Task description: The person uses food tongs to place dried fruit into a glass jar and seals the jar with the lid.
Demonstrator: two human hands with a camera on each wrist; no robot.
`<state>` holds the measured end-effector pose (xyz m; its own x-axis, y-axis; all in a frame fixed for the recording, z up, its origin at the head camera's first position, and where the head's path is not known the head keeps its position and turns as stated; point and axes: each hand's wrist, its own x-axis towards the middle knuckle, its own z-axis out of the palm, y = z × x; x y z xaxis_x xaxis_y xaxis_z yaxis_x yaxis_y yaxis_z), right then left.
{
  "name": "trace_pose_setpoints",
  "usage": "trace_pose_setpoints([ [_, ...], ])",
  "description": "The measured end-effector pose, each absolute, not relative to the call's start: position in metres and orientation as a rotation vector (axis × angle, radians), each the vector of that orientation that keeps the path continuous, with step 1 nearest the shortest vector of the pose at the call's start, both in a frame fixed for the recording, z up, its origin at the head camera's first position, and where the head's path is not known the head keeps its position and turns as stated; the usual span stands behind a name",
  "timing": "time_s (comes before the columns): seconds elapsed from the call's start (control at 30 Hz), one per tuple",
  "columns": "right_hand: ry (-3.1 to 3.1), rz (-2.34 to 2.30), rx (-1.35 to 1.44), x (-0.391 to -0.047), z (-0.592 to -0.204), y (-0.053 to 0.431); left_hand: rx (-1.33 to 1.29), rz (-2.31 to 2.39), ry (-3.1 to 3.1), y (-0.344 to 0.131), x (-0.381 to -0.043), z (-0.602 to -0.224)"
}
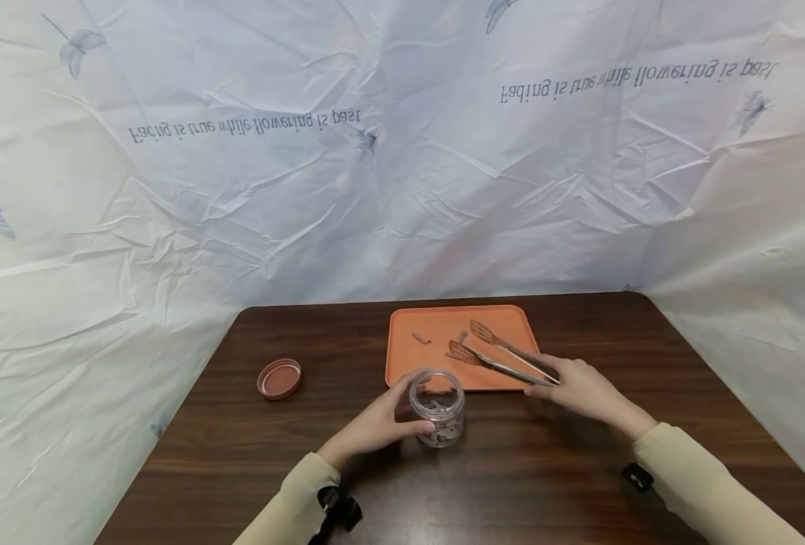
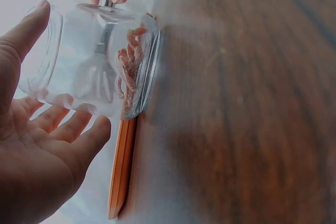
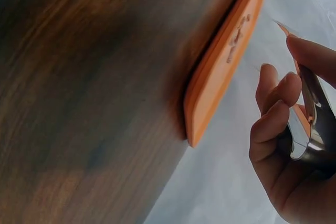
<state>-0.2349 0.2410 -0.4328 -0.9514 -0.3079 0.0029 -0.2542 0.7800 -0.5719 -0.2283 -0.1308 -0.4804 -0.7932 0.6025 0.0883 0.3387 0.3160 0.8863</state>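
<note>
My left hand point(image 1: 377, 425) holds a clear jar point(image 1: 446, 424) at the tray's near edge, with the thumb on one side and fingers on the other. Several small reddish-brown, twisted pieces point(image 2: 128, 69) lie at the bottom of the jar. My right hand point(image 1: 582, 387) grips metal tongs point(image 1: 511, 371) by the handle end. The tongs' two slotted heads are spread apart above an orange tray point(image 1: 409, 375). On that tray lie a small twisted piece point(image 1: 421, 338) at the left and another point(image 1: 462, 336) beside the tongs' heads. The right wrist view shows fingers and thumb around the tongs' bent end point(image 3: 310, 145).
A round reddish-brown lid point(image 1: 280, 379) lies on the dark wooden table point(image 1: 238, 469), left of the jar. White printed sheeting point(image 1: 409, 189) hangs behind the table and at both sides. Black straps with small devices point(image 1: 337, 506) are on both wrists.
</note>
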Motion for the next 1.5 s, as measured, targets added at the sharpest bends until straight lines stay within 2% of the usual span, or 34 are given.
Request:
trace_pose_setpoints([
  [0.4, 2.801, -0.908, -0.433, -0.24, -0.446, 0.239, 0.843, 1.457, 2.324, -0.133, -0.227, -0.479],
  [1.5, 2.78, -0.914, -0.497, -0.239, -0.444, 0.241, 0.863, 1.484, 2.313, -0.131, -0.229, -0.479],
])
